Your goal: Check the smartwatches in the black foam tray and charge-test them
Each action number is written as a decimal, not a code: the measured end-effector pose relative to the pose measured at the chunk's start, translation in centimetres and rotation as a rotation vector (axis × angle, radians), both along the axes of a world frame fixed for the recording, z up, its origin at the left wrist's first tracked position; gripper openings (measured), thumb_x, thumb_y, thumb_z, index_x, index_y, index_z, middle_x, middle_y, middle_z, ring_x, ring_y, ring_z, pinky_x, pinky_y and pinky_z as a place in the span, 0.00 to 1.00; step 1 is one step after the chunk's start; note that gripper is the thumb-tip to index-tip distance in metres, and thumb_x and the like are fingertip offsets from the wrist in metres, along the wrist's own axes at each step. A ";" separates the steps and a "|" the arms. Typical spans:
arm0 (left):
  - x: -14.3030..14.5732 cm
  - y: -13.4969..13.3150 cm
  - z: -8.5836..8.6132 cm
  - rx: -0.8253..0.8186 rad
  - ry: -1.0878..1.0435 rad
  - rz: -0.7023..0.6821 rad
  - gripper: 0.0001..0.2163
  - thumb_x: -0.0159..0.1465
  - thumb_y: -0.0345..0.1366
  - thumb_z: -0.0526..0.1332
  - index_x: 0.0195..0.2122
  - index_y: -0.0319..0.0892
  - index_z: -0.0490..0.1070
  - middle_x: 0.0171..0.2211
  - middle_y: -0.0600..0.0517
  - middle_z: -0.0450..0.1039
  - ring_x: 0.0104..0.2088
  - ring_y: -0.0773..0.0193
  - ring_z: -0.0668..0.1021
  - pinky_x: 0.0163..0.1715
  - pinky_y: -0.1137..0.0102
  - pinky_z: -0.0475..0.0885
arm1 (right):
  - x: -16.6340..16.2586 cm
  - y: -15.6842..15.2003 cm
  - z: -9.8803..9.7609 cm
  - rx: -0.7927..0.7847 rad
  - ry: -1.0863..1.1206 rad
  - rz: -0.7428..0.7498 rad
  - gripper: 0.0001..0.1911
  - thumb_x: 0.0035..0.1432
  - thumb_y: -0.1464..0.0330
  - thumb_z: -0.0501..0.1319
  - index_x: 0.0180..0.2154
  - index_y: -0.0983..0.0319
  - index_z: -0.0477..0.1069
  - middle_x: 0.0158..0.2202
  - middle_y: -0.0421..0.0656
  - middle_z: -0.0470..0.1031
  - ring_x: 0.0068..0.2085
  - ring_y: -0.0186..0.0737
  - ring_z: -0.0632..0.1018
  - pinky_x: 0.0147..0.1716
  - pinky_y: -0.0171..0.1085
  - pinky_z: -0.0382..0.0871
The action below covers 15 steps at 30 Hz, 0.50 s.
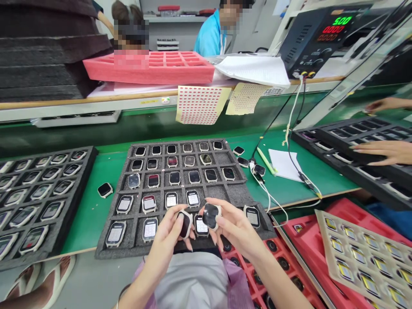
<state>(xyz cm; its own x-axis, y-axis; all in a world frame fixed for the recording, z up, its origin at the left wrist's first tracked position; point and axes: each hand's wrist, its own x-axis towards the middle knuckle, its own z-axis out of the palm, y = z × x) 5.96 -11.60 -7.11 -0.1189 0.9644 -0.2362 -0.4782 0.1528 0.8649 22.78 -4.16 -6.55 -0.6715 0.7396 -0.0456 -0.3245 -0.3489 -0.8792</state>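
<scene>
Over the near edge of the dark grey felt tray (230, 193), the left hand (164, 238) pinched a white-rimmed square smartwatch (185, 224) while the right hand (234, 227) pinched a second black-faced smartwatch (210, 216) just beside it.

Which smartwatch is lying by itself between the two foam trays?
The dark-screened watch on the green mat; watches in the grey foam tray sit in slots.

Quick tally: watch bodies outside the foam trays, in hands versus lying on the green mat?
Rounded black watch body in left hand: 1
Rounded black watch body in right hand: 1
Rounded black watch bodies on green mat: 4
Total: 6
</scene>
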 end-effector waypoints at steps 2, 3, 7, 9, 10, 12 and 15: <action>0.4 0.0 0.0 -0.005 0.074 -0.012 0.20 0.60 0.43 0.61 0.50 0.40 0.63 0.26 0.54 0.67 0.23 0.68 0.72 0.17 0.76 0.70 | 0.0 0.2 -0.1 -0.027 0.026 0.038 0.20 0.60 0.69 0.61 0.53 0.59 0.65 0.42 0.50 0.75 0.21 0.31 0.75 0.14 0.27 0.69; 0.6 0.0 0.1 -0.017 0.122 -0.015 0.20 0.59 0.42 0.62 0.50 0.41 0.62 0.26 0.55 0.66 0.21 0.70 0.70 0.16 0.77 0.69 | 0.0 0.3 -0.2 -0.042 0.042 0.054 0.20 0.60 0.68 0.60 0.54 0.59 0.65 0.41 0.50 0.75 0.20 0.30 0.74 0.14 0.26 0.68; 1.2 0.1 0.3 -0.073 0.267 0.000 0.19 0.57 0.39 0.63 0.48 0.42 0.62 0.21 0.61 0.60 0.13 0.77 0.63 0.12 0.81 0.62 | 0.0 0.5 -0.8 -0.088 0.096 0.073 0.17 0.60 0.68 0.60 0.51 0.62 0.68 0.39 0.52 0.76 0.17 0.25 0.70 0.13 0.25 0.64; 1.3 0.1 0.3 -0.085 0.310 0.008 0.16 0.58 0.39 0.62 0.45 0.42 0.62 0.20 0.62 0.58 0.12 0.78 0.61 0.11 0.82 0.59 | 0.1 0.5 -1.1 -0.110 0.116 0.071 0.17 0.59 0.68 0.61 0.50 0.63 0.69 0.40 0.53 0.76 0.16 0.25 0.69 0.13 0.25 0.63; 1.4 0.1 0.2 -0.088 0.329 0.015 0.15 0.57 0.39 0.62 0.45 0.42 0.63 0.20 0.62 0.58 0.12 0.78 0.60 0.10 0.82 0.57 | 0.2 0.5 -1.3 -0.120 0.123 0.069 0.17 0.59 0.67 0.61 0.50 0.63 0.69 0.40 0.53 0.76 0.16 0.25 0.69 0.13 0.25 0.62; 1.5 0.2 0.0 -0.085 0.364 0.033 0.15 0.57 0.39 0.62 0.44 0.43 0.63 0.21 0.62 0.58 0.12 0.78 0.59 0.10 0.81 0.56 | 0.2 0.5 -1.4 -0.132 0.129 0.068 0.18 0.58 0.67 0.62 0.50 0.63 0.70 0.40 0.54 0.77 0.16 0.26 0.68 0.12 0.26 0.61; 1.7 0.3 -0.4 -0.065 0.398 0.076 0.16 0.56 0.38 0.62 0.45 0.43 0.64 0.23 0.60 0.60 0.14 0.76 0.60 0.12 0.80 0.58 | 0.3 0.5 -1.4 -0.139 0.110 0.052 0.19 0.57 0.65 0.63 0.50 0.63 0.70 0.40 0.55 0.77 0.15 0.26 0.68 0.12 0.27 0.59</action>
<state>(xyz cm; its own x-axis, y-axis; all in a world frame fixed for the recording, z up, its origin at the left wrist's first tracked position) 7.65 -11.28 -7.55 -0.2839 0.9339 -0.2176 -0.1200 0.1905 0.9743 23.04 -3.62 -7.92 -0.7156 0.6950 -0.0690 -0.3945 -0.4838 -0.7812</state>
